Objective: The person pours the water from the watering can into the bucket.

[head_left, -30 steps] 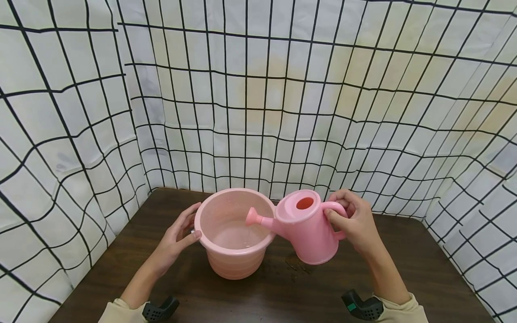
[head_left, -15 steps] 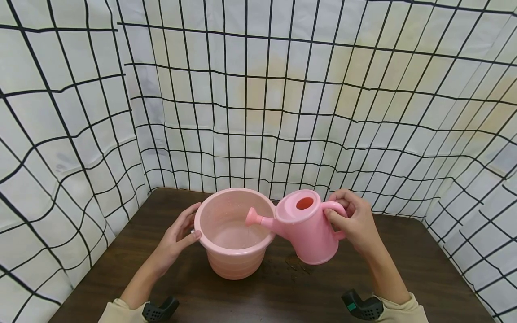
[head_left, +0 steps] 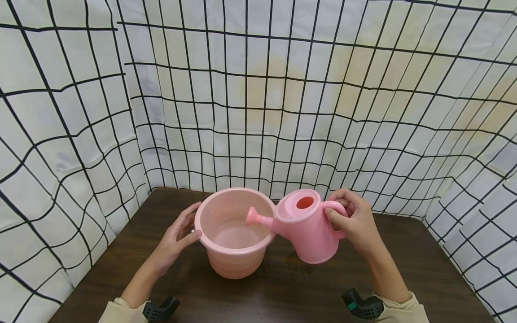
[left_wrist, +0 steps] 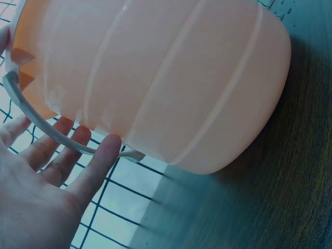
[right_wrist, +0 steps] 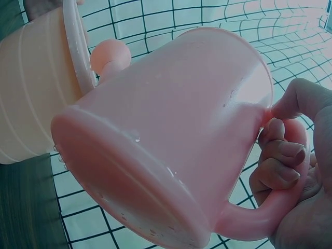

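Note:
A pink watering can [head_left: 308, 235] is held tilted above the table by my right hand [head_left: 355, 220], its fingers curled round the handle [right_wrist: 254, 220]. Its spout head [head_left: 253, 217] reaches over the rim of a pale pink bucket [head_left: 236, 264]. Below the spout a faint thin trickle of water shows inside the bucket. My left hand [head_left: 177, 237] rests against the bucket's left side, its fingers spread and fairly straight along the outer wall, the thumb at the rim. The bucket's light handle [left_wrist: 57, 137] crosses those fingers in the left wrist view. Droplets cling to the can's base.
The bucket stands on a dark brown wooden table [head_left: 291, 300]. Small wet spots [head_left: 296, 264] lie on it below the watering can. White cloth walls with a black grid [head_left: 258, 103] enclose the table at the back and sides.
Both hands, the bucket and the watering can stay practically in place. The trickle from the spout looks fainter now than a second ago.

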A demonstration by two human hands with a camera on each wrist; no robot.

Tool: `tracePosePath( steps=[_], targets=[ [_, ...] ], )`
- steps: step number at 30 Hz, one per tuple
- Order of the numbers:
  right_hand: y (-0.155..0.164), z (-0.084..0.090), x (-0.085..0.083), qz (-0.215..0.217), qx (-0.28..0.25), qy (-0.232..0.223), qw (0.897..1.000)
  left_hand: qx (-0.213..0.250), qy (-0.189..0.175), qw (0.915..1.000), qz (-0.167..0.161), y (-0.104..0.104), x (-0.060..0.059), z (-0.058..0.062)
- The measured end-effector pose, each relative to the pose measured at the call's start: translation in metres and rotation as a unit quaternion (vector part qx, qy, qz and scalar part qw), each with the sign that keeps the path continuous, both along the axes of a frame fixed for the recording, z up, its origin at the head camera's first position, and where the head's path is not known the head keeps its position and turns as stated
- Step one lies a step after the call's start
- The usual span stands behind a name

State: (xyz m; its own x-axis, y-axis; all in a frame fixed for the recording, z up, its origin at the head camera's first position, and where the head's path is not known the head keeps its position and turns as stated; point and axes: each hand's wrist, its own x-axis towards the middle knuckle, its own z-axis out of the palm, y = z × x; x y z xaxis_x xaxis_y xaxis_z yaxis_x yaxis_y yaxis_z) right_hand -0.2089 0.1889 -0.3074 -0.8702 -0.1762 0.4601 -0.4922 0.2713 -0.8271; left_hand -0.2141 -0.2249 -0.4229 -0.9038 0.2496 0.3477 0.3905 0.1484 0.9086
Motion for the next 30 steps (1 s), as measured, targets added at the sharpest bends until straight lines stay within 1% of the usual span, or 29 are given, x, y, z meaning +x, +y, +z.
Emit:
tracePosePath(
  steps=[4,11,20,30],
  targets=[
    [-0.0002,0.0008,-0.0002,0.0,-0.001,0.002,1.0,-0.001,0.002,1.0,0.0,0.0004,0.0005,0.0004],
    [-0.0004,0.0009,-0.0003,0.005,-0.002,0.008,1.0,-0.003,-0.008,1.0,0.003,-0.0003,0.0002,-0.0007],
    [-0.0005,0.0011,0.0002,0.0,0.004,0.01,1.0,-0.004,-0.003,1.0,0.002,-0.002,-0.0018,-0.0017],
    [-0.0003,0.0012,-0.0004,0.008,0.006,0.016,1.0,-0.005,-0.004,1.0,0.002,-0.0015,-0.0007,-0.001]
  ],
)
